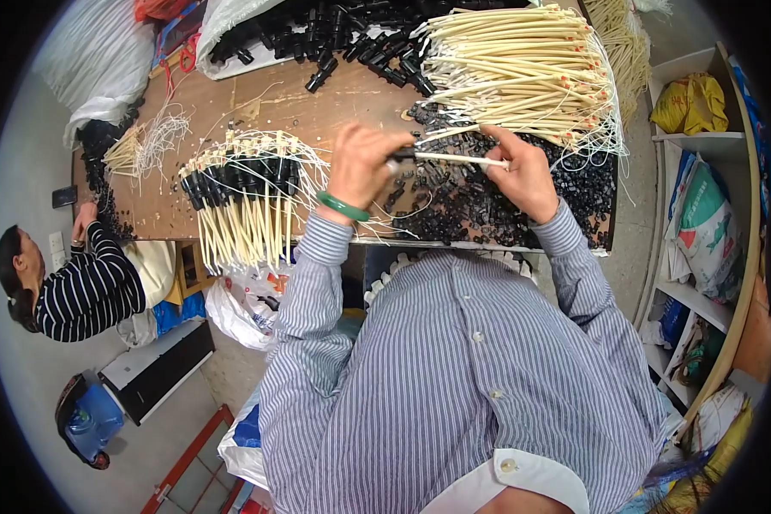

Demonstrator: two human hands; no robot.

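Note:
My left hand (361, 163), with a green bangle at the wrist, is closed around a small black fitting (403, 154) that shows only in part. My right hand (525, 176) pinches the far end of a thin cream tube (461, 158), which runs level from the fitting. Whether the tube sits inside the fitting is hidden by my fingers. Just beyond my hands lies a thick bundle of cream tubes (514, 73) with white strings at the right ends. To the left, joined pieces (244, 184) with black fittings and cream tubes lie in a row at the table's front edge.
Many small black parts (522, 206) cover the brown table (291, 103) beneath my hands. Larger black fittings (330, 38) spill from a white sack at the back. A smaller bunch of tubes (124, 152) lies far left, near a seated co-worker (81, 283). Shelves (702, 295) stand right.

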